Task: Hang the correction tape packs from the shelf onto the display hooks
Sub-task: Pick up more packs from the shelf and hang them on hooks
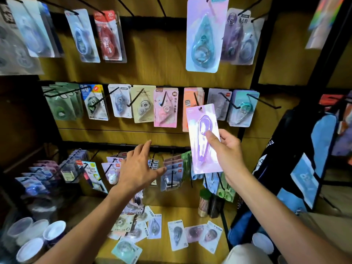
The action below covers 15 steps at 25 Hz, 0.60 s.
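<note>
Up against the middle row of hooks, our right hand (pixel 226 149) pinched a light, stiff lilac correction tape pack (pixel 204 139) by its lower edge, hole near a hook, while our left hand (pixel 138 171) reached, fingers spread, holding nothing.

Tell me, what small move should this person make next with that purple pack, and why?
Probably slide the purple pack further back along its hook. The right hand pinches it by the lower edge, and its hanging hole at the top sits just at the hook's tip, in front of the orange packs. The left hand is open and empty, reaching toward the lower row.
</note>
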{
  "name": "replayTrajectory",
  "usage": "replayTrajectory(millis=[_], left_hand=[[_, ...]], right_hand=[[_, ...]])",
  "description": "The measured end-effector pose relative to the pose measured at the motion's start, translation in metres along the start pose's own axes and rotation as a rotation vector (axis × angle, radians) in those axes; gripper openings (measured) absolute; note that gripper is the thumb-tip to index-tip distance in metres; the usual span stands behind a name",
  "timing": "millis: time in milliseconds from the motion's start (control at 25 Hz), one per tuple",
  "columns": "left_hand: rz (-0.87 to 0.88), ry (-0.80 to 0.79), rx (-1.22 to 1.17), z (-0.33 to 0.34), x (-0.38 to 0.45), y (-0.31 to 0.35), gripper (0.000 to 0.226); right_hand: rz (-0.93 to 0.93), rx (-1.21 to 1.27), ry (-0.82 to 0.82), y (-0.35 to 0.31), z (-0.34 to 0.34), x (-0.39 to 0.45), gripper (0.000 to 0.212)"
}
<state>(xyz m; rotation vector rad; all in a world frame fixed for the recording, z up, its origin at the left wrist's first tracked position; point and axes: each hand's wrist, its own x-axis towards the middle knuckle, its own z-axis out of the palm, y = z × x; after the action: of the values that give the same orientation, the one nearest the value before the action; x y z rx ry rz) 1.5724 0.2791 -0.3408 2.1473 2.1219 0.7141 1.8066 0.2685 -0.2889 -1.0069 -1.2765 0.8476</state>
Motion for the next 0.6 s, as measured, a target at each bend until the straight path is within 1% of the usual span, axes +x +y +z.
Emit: replayTrajectory(millis=[120, 200, 240, 320, 360, 400, 480, 520, 600], left_hand=[[0.017, 0.013, -0.01, 0.002, -0.002, -0.001, 0.109], [0.014, 0.008, -0.026, 0.002, -0.002, -0.002, 0.111], [0.013, 0.011, -0.033, 0.001, -0.003, -0.002, 0.111], [0.012, 0.013, -0.056, -0.001, -0.004, -0.003, 0.11], [0.012, 0.017, -0.073, -0.001, -0.005, -0.004, 0.109], [0.011, 0.026, -0.09, -0.002, -0.006, -0.006, 0.108], [0.006, 0.049, -0.105, -0.004, -0.008, -0.01, 0.104], [0.002, 0.07, -0.104, -0.005, -0.009, -0.012, 0.102], [-0.015, 0.117, -0.107, -0.007, -0.008, -0.021, 0.098]], right_hand=[[0.034, -0.128, 0.071, 0.003, 0.005, 0.013, 0.034], [0.072, -0.191, 0.181, 0.003, 0.01, 0.025, 0.035], [0.053, -0.212, 0.242, 0.002, 0.013, 0.03, 0.037], [-0.086, -0.331, 0.313, 0.003, 0.019, 0.043, 0.032], [-0.14, -0.416, 0.318, 0.006, 0.022, 0.051, 0.027], [-0.153, -0.484, 0.306, 0.009, 0.026, 0.061, 0.021], [-0.061, -0.514, 0.277, 0.014, 0.031, 0.081, 0.011], [-0.001, -0.524, 0.269, 0.015, 0.032, 0.091, 0.008], [0.038, -0.618, 0.258, 0.015, 0.033, 0.108, 0.007]])
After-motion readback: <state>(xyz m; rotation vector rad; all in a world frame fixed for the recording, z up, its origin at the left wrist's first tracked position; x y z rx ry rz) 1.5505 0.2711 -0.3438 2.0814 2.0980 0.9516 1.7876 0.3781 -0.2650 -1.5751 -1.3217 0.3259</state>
